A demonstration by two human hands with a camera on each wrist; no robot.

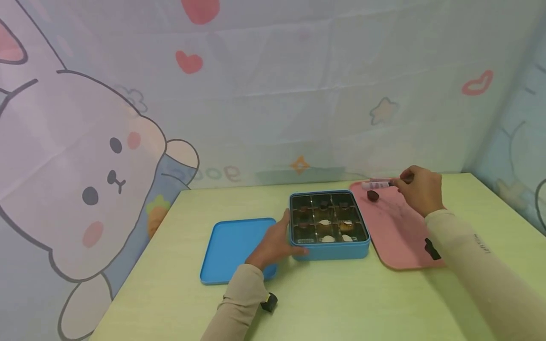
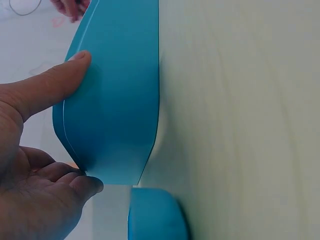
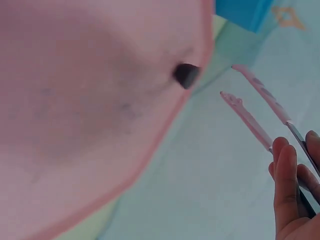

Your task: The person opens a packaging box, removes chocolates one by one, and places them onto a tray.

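Observation:
My left hand (image 1: pixel 276 240) grips the near left corner of a blue box (image 1: pixel 332 252), thumb on its front wall and fingers round the left side. Dividers split the box into several compartments, some with dark or white-topped pieces that look like chocolates. My right hand (image 1: pixel 423 190) holds tongs (image 1: pixel 377 184) with pale pink tips over the far part of the pink tray (image 1: pixel 396 232). In the right wrist view the tong arms stand apart with nothing between them. One dark chocolate piece (image 1: pixel 373 195) lies on the tray, just below the tong tips in the head view.
A blue lid (image 1: pixel 232 246) lies on the pale yellow-green table (image 1: pixel 324 298), left of the box. The tray stands against the box's right side. A printed cloth (image 1: pixel 273 94) hangs behind the table's far edge.

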